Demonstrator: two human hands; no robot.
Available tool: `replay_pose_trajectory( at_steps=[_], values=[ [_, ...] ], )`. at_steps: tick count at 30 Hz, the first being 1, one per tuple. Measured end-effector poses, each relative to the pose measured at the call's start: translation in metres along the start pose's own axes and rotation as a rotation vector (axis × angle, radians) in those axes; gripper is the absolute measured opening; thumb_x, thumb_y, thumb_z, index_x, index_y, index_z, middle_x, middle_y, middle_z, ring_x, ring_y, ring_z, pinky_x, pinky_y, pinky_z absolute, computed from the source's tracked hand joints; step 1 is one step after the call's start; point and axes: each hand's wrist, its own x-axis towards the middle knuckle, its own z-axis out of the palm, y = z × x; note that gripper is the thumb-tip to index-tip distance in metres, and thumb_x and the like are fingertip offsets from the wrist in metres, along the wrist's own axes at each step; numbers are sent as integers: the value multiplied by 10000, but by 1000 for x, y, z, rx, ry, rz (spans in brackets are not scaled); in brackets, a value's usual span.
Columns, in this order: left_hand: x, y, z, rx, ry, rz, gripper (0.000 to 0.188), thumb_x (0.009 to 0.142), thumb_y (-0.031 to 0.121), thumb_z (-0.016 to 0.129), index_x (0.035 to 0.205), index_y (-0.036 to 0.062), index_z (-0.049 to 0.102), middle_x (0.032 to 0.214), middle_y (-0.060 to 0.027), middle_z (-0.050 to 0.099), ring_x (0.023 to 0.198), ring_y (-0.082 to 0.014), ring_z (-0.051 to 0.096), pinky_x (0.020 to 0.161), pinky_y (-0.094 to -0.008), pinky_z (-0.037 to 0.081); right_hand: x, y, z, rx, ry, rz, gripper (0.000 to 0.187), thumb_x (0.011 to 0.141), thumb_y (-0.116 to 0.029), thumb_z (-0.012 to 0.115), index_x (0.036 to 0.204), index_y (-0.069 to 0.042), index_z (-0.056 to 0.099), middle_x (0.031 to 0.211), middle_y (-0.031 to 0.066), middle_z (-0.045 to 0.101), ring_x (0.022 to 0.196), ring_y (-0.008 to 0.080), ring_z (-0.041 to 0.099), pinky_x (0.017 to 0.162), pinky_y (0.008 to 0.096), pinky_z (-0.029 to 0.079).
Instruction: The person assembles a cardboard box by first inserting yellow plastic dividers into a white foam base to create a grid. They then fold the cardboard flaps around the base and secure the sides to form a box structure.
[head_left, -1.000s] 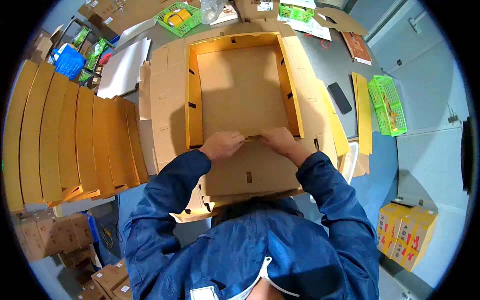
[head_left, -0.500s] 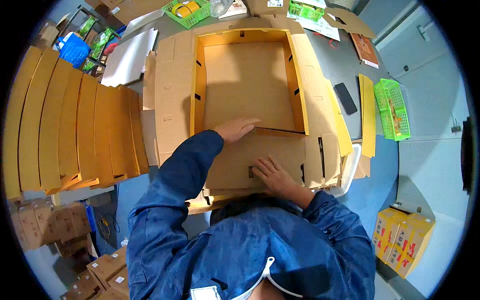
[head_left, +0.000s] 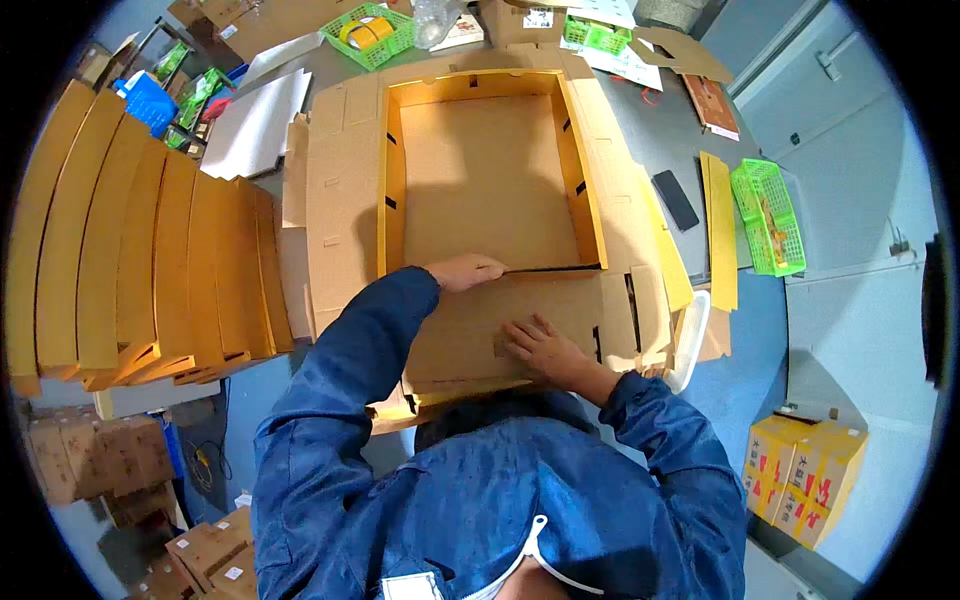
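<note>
A shallow cardboard box (head_left: 490, 190) with yellow-edged upright walls and dark slots lies in front of me. My left hand (head_left: 465, 271) rests along the top edge of its near side, fingers stretched out together; part of that edge is hidden beneath it. Toward my body spreads a brown cardboard flap (head_left: 460, 345) with dark slots. On this flap my right hand (head_left: 545, 352) lies flat with its fingers apart, partly covering a slot.
Flattened cardboard (head_left: 335, 200) lies beneath the box. Nested yellow-brown trays (head_left: 140, 250) stand in a row at left. To the right are a phone (head_left: 676, 200), yellow strips (head_left: 718, 230) and a green basket (head_left: 768, 218). Another green basket (head_left: 368, 35) holds tape at the back.
The whole view has shifted slightly. My left hand has turned more edge-on over the near wall. My right hand keeps nearly the same place on the flap.
</note>
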Motion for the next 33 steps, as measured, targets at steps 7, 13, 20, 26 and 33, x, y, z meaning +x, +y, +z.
replay_pose_trajectory(
  at_steps=[7, 13, 20, 26, 33],
  values=[
    [2, -15, 4, -146, -31, -95, 453, 954, 363, 446, 1269, 44, 515, 1235, -110, 556, 1144, -202, 482, 997, -316, 346, -4, -16, -9, -99, 120, -123, 456, 802, -180, 547, 1200, 30, 472, 1232, 191, 522, 1082, 293, 554, 907, 412, 443],
    [-20, 9, 88, -173, -591, 86, 455, 950, 357, 473, 1298, 64, 494, 1247, -77, 539, 1167, -196, 448, 1034, -342, 301, 8, 8, -138, 344, 25, 24, 350, 789, -48, 517, 1135, -55, 572, 1004, 135, 633, 938, 264, 616, 693, 345, 519],
    [-71, 14, 142, -337, -544, 58, 438, 964, 324, 445, 1289, 33, 488, 1277, -115, 511, 1178, -235, 455, 1007, -337, 334, -29, 11, -116, 549, -13, 58, 335, 793, -161, 594, 1108, -49, 583, 1005, 187, 601, 917, 375, 565, 803, 408, 466],
    [-59, -11, 156, -453, -509, 203, 431, 974, 321, 424, 1286, 32, 492, 1293, -140, 489, 1206, -244, 429, 1042, -345, 295, -92, -27, -106, 549, -245, 134, 328, 834, -235, 570, 1094, -34, 564, 1029, 198, 606, 926, 366, 586, 779, 413, 475],
    [-74, -2, 83, -567, -253, -224, 373, 958, 280, 445, 1228, 37, 528, 1209, -122, 551, 1101, -221, 507, 971, -334, 378, -46, 51, -96, 474, -278, 324, 242, 818, -383, 604, 885, -155, 646, 874, 114, 641, 791, 340, 614, 669, 430, 482]
  ],
)
